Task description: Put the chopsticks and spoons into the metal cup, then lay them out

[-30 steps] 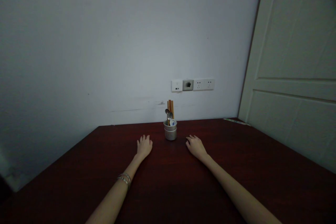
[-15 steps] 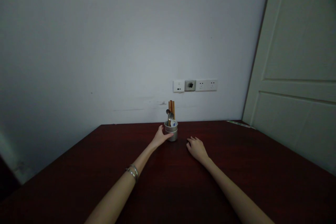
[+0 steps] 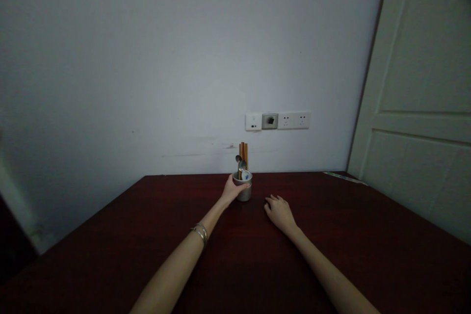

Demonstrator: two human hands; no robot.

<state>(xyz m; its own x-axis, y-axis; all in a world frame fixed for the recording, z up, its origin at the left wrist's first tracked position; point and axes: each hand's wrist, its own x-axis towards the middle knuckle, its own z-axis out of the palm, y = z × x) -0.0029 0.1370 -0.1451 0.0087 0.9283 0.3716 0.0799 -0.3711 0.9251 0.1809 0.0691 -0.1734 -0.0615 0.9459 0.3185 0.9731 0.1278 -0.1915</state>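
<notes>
Gripping the utensil canister [image 3: 244, 196], upright on the surface [image 3: 243, 260], from its left with the nearer left hand [image 3: 231, 190], and resting the right hand [image 3: 280, 212], loosely spread and apparently empty, apart to the right.

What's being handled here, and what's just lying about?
Being handled:
- left hand, around the metal holder
- chopsticks and spoons inside it

Just there:
- right hand, resting on the table
- flat strip, far right
- wall sockets
</notes>
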